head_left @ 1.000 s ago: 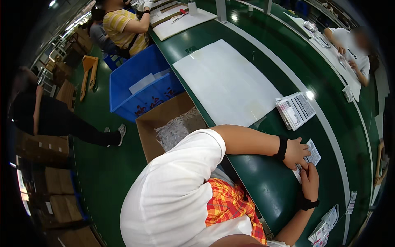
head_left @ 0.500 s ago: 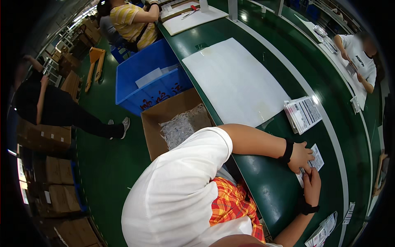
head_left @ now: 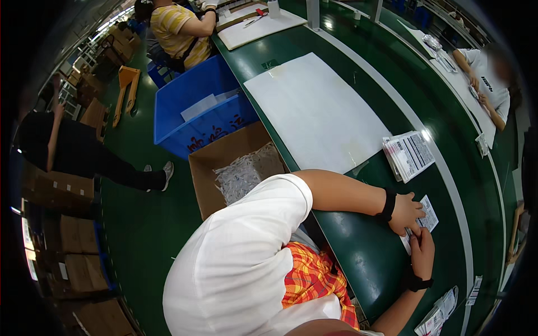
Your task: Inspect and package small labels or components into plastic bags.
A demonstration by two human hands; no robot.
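A small printed paper sheet [head_left: 429,214] lies on the green table [head_left: 361,255], partly covered by both of my hands. My left hand [head_left: 406,214] rests flat on it with its fingers stretched out and spread. Close against those fingertips, my right hand [head_left: 422,249] has its fingers drawn together at the sheet's near edge and seems to pinch it; the exact grip is hidden. Both wrists wear black bands. Beyond my left hand sits a stack of printed sheets [head_left: 409,155]. Clear-bagged printed papers [head_left: 438,315] lie near my right forearm.
A large white sheet [head_left: 316,112] covers part of the table. Left of the table edge stand an open carton [head_left: 204,179] with paper scraps and a blue bin [head_left: 179,126]. Co-workers are at the far end, across the table and on the left by stacked cartons [head_left: 78,235].
My right hand's fingers have shifted slightly against the left fingertips. The whole view has moved slightly. Across the table, the co-worker's hands have changed position; the person at left has shifted an arm.
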